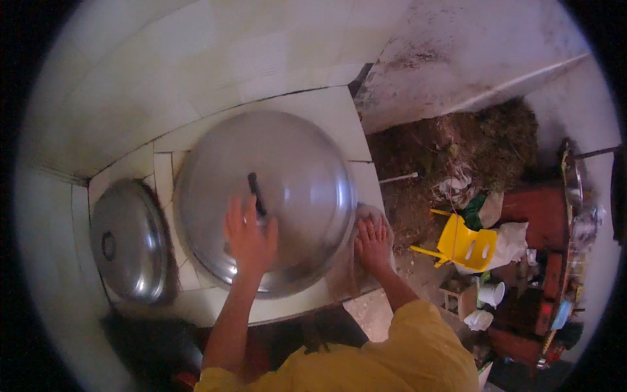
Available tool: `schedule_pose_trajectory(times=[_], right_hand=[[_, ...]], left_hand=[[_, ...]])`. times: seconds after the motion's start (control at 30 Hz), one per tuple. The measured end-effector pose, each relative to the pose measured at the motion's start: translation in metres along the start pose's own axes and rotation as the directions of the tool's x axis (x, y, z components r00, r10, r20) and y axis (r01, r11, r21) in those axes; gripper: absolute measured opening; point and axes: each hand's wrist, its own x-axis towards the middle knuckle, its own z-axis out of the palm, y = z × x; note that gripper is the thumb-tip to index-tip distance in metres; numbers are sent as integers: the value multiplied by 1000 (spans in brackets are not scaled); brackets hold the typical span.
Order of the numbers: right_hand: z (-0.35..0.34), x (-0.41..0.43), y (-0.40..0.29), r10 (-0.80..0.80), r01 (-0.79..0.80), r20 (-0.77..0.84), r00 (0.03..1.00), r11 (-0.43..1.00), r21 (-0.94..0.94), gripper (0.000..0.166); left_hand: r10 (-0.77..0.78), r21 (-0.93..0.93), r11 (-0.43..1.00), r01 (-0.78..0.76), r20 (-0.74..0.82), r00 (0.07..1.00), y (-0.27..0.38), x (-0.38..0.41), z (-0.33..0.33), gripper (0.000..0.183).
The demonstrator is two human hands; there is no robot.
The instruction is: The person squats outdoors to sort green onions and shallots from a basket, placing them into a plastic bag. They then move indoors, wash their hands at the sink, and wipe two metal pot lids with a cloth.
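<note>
A large domed metal lid (303,166) lies on the pale tiled counter (323,108), with a dark bar handle (255,193) at its middle. My left hand (251,235), fingers spread, is over the lid just beside the handle; whether it touches the metal I cannot tell. At the counter's right edge, my right hand (373,245) rests palm down on a greyish-brown cloth (387,220). A smaller metal lid (132,240) with a dark round knob sits to the left of the large one.
Tiled wall (220,54) rises behind the counter. Beyond the right edge are a heap of dry plant matter (504,137), a pale rod end (401,178), a yellow plastic chair (470,242), a white bucket (491,294) and a reddish table (534,210).
</note>
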Motion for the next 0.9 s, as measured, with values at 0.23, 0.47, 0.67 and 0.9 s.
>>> schedule_pose_trajectory(times=[0.23,0.47,0.67,0.9], right_hand=[[-3,119,43,-143,142,-114,983,990,-15,54],[-4,244,53,-126,125,-100,987,992,-24,44],[3,365,25,17,40,-201,979,960,277,36],[6,479,-127,-341,385,-202,918,642,664,37]], left_hand=[[-56,262,965,25,109,993,-18,65,56,50],[-165,328,938,114,134,977,-18,53,46,47],[-158,272,952,137,60,986,-21,48,50,51],[-225,245,952,181,165,960,-11,55,45,57]])
